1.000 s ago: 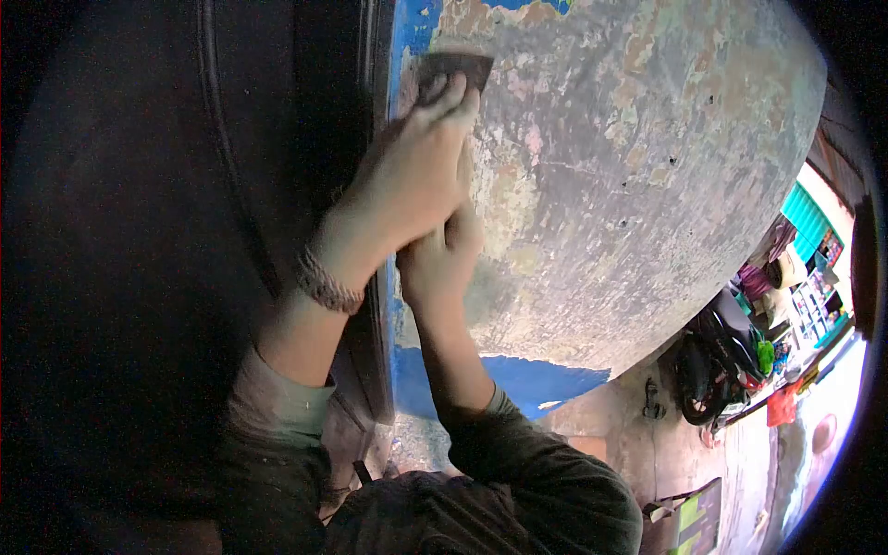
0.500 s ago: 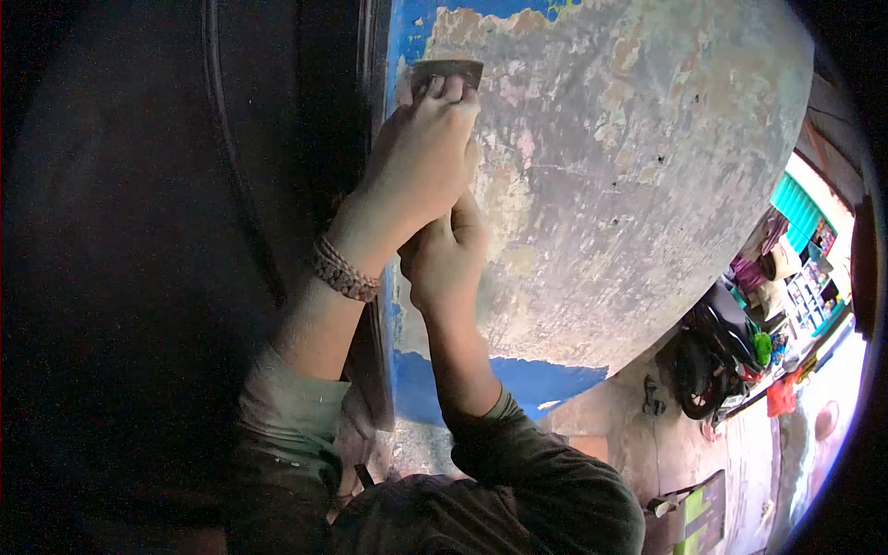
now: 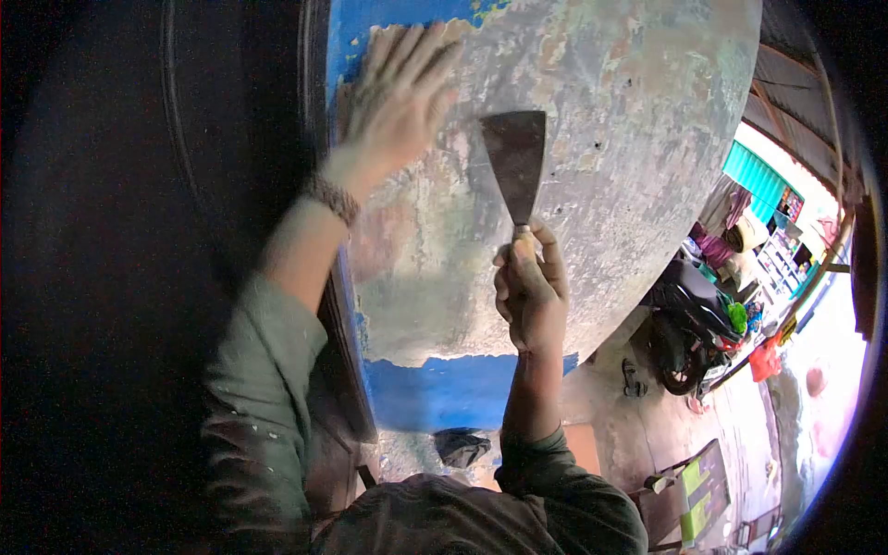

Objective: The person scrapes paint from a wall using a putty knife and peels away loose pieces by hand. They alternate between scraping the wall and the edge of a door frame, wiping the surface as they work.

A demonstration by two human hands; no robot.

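In my right hand is a scraper, its fingers closed round the handle and the wide dark blade pointing up. The blade stands in front of a patchy wall, where blue paint remains along the top and bottom edges. My left hand, with a braided bracelet on its wrist, lies against the upper left of the wall, close to the ragged blue edge. Its fingers are spread and slightly smeared by motion, and it holds nothing.
A dark frame edge runs down the wall's left side. To the right stand a parked motorbike and a pair of sandals on the floor. A crumpled black bag lies below the wall.
My left hand has let go of the scraper and moved up and left, flat on the wall. My right hand has carried the scraper away to the right and down.
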